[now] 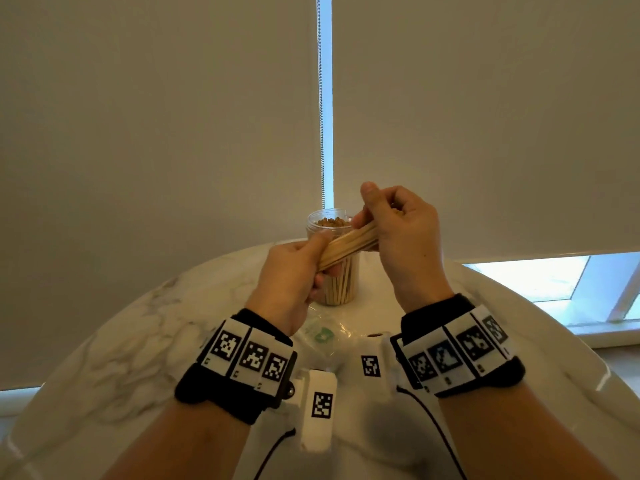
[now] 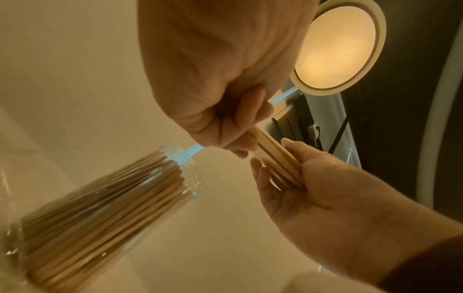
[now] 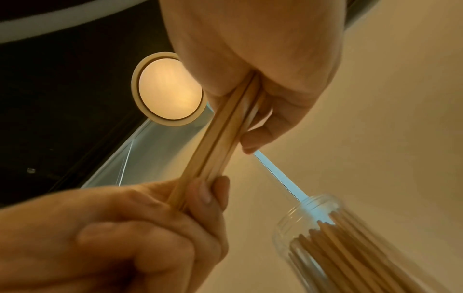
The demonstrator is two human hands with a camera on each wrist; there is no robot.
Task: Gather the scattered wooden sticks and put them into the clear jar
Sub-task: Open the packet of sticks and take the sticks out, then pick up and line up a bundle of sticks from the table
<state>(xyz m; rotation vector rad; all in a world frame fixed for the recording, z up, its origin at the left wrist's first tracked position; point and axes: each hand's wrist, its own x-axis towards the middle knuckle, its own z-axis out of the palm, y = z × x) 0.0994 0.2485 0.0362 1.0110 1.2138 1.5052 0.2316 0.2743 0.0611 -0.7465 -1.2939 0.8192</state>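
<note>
Head view: the left hand (image 1: 287,282) has thumb and curled fingers clamped on the lower end of a bundle of thin pale wooden sticks (image 1: 348,244), and the right hand (image 1: 398,230) has its fingers curled round the upper end, thumb raised above it. The bundle's long axis slopes up from lower left to upper right, crossing in front of the clear plastic jar (image 1: 334,271), which stands upright on the white marbled round table (image 1: 121,341) just behind both hands. To go in, the bundle must, I judge, be turned upright over the jar's open mouth; the right hand, at the higher end, seems the nearer to the rim, though the wide lens makes depth hard to read. The held sticks look straight, even in length and neatly aligned. The jar is already packed nearly full of upright sticks, their tips showing at the mouth.
</note>
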